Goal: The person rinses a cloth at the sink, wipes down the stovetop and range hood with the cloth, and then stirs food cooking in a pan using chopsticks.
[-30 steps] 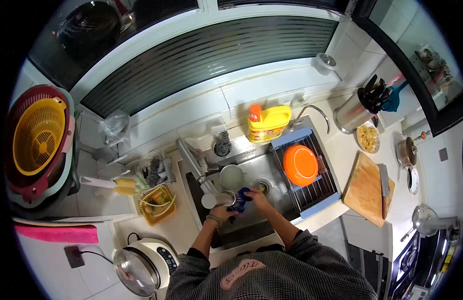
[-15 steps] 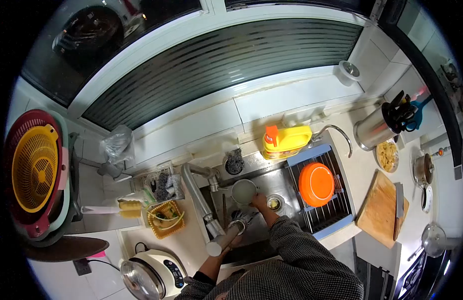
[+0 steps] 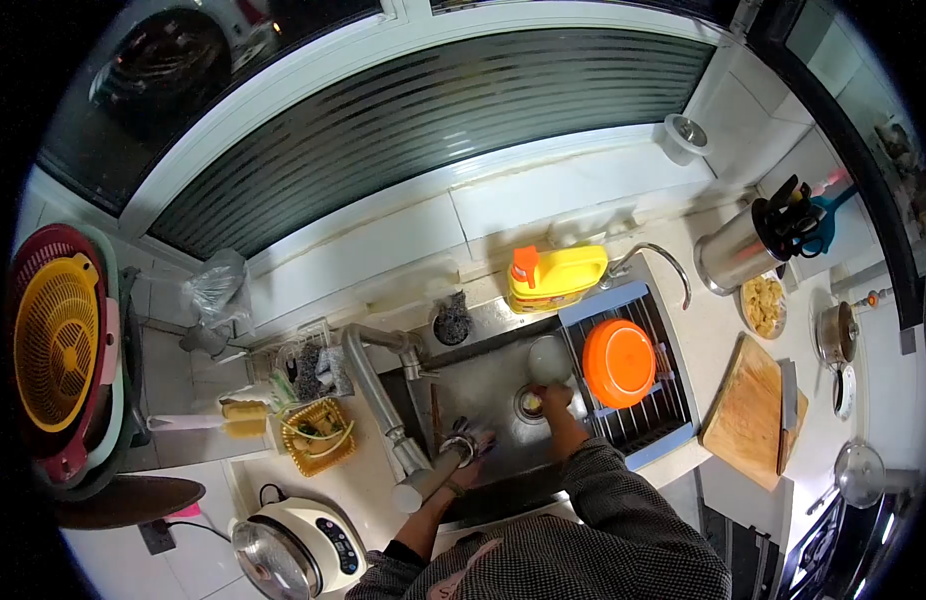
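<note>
I stand over a steel sink (image 3: pixel 483 385). My right hand (image 3: pixel 557 402) grips the near rim of a pale round bowl (image 3: pixel 548 358) and holds it tilted beside the left edge of the drying rack (image 3: pixel 643 425), just above the drain (image 3: pixel 529 403). My left hand (image 3: pixel 470 465) is low in the sink, next to the tip of the long faucet spout (image 3: pixel 383 410). It is closed on a dark wet cloth (image 3: pixel 465 445).
An orange bowl (image 3: pixel 619 362) lies upside down on the rack. A yellow detergent bottle (image 3: pixel 559 278) stands behind the sink. To the right are a cutting board with a knife (image 3: pixel 753 420) and a utensil holder (image 3: pixel 738 250). A rice cooker (image 3: pixel 293 545) sits at the near left.
My right hand has carried the bowl from the middle of the sink rightward to the rack's edge. My left hand stays by the spout tip with the cloth.
</note>
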The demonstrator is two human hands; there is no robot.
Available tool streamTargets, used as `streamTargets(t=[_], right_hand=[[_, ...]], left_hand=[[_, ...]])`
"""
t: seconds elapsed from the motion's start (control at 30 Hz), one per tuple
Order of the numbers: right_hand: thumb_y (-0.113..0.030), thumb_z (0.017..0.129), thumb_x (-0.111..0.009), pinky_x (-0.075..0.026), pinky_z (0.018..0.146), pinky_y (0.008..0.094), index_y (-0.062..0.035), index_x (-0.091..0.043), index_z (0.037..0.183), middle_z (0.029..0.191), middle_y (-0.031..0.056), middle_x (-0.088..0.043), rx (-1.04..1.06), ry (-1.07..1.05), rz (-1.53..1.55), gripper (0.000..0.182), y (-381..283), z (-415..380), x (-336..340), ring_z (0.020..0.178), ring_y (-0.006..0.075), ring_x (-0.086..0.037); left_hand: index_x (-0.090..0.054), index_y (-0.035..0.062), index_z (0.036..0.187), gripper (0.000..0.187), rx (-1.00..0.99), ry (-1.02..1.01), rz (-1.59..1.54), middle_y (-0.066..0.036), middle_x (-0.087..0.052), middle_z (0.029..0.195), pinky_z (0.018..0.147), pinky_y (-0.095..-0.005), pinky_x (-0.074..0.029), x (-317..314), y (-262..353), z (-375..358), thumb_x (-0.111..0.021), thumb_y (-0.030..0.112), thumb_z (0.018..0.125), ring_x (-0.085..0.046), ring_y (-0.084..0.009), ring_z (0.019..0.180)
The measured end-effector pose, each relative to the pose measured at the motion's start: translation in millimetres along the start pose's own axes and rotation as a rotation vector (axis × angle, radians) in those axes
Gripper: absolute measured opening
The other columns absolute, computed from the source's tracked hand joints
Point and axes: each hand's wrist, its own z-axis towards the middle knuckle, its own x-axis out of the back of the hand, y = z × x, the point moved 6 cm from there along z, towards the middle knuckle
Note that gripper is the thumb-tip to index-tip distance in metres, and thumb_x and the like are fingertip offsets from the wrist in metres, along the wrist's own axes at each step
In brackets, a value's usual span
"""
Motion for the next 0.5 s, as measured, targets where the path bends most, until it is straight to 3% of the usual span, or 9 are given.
streamTargets(t=[0.07, 0.1, 0.13, 0.2, 0.27, 0.37, 0.43, 0.47, 0.5], right_hand=[[-0.020, 0.091, -0.051, -0.051, 0.051, 0.0326, 0.0065, -0.058, 0.095, 0.084, 0.0138, -0.065, -0.608, 0.178, 1.784, 0.028, 40, 14, -51, 0.058, 0.0267, -0.061], [-0.027, 0.093, -0.049, -0.051, 0.055, 0.0421, 0.0006, -0.058, 0.100, 0.087, 0.0141, -0.062, -0.458, 0.252, 1.865, 0.029, 31, 7, -43, 0.067, 0.0284, -0.062], [-0.027, 0.093, -0.049, -0.051, 0.055, 0.0421, 0.0006, -0.058, 0.100, 0.087, 0.0141, -0.062, -0.460, 0.258, 1.866, 0.029, 33, 5, -48, 0.067, 0.0284, -0.062], [-0.034, 0.094, -0.050, -0.051, 0.064, 0.0461, -0.0048, -0.057, 0.106, 0.090, 0.0123, -0.061, -0.552, -0.098, 1.882, 0.033, 27, -1, -76, 0.078, 0.0287, -0.062], [-0.036, 0.093, -0.050, -0.051, 0.069, 0.0476, -0.0077, -0.057, 0.109, 0.096, 0.0117, -0.060, -0.577, -0.331, 1.500, 0.033, -14, -69, -41, 0.085, 0.0292, -0.061], [-0.041, 0.092, -0.052, -0.051, 0.071, 0.0465, -0.0072, -0.057, 0.112, 0.096, 0.0122, -0.061, -0.572, -0.657, 1.581, 0.039, -68, -128, -23, 0.082, 0.0290, -0.062], [-0.038, 0.094, -0.048, -0.052, 0.072, 0.0424, -0.0034, -0.054, 0.119, 0.098, 0.0124, -0.062, -0.186, -0.983, 1.992, 0.043, -98, -114, -45, 0.083, 0.0268, -0.062], [-0.038, 0.094, -0.048, -0.052, 0.072, 0.0424, -0.0034, -0.054, 0.119, 0.098, 0.0124, -0.062, -0.192, -0.986, 1.986, 0.043, -94, -106, -61, 0.083, 0.0268, -0.062], [-0.040, 0.092, -0.049, -0.049, 0.084, 0.0401, -0.0011, -0.055, 0.118, 0.104, 0.0138, -0.062, -0.052, -0.976, 1.959, 0.047, -96, -107, -59, 0.092, 0.0268, -0.061]], left_hand=[[-0.034, 0.0103, 0.140, 0.044, 0.044, 0.019, -0.111, -0.015, -0.033, 0.143, 0.106, -0.0415, -0.034, 13, 11, 4, -0.044, 0.011, 0.097, -0.037, -0.0310, 0.129], [-0.036, 0.0098, 0.138, 0.044, 0.079, 0.023, -0.196, -0.015, -0.035, 0.140, 0.105, -0.0414, -0.035, 23, 19, 7, -0.045, 0.011, 0.096, -0.038, -0.0310, 0.127], [-0.037, 0.0093, 0.137, 0.043, 0.113, 0.025, -0.281, -0.015, -0.038, 0.138, 0.105, -0.0412, -0.035, 34, 30, 11, -0.047, 0.011, 0.095, -0.040, -0.0309, 0.125], [-0.041, 0.0084, 0.133, 0.041, 0.113, 0.099, -0.343, -0.014, -0.042, 0.133, 0.103, -0.0411, -0.036, 62, 58, 15, -0.051, 0.012, 0.094, -0.044, -0.0305, 0.121], [-0.044, 0.0079, 0.131, 0.039, 0.077, 0.170, -0.321, -0.014, -0.045, 0.131, 0.103, -0.0412, -0.037, 71, 67, 23, -0.053, 0.014, 0.093, -0.045, -0.0301, 0.118], [-0.049, 0.0062, 0.121, 0.031, -0.032, 0.266, 0.083, -0.016, -0.050, 0.124, 0.099, -0.0407, -0.039, 64, 77, 27, -0.055, 0.012, 0.091, -0.050, -0.0296, 0.111], [-0.054, 0.0083, 0.105, 0.024, -0.025, 0.314, -0.228, -0.018, -0.054, 0.095, 0.085, -0.0414, -0.039, 58, 91, 28, -0.056, 0.012, 0.081, -0.052, -0.0335, 0.091], [-0.054, 0.0083, 0.105, 0.024, -0.020, 0.316, -0.233, -0.018, -0.054, 0.095, 0.085, -0.0414, -0.039, 52, 94, 29, -0.056, 0.012, 0.081, -0.052, -0.0335, 0.091], [-0.054, 0.0084, 0.104, 0.022, -0.050, 0.315, -0.283, -0.017, -0.054, 0.095, 0.084, -0.0400, -0.040, 45, 99, 28, -0.056, 0.014, 0.082, -0.053, -0.0331, 0.092]])
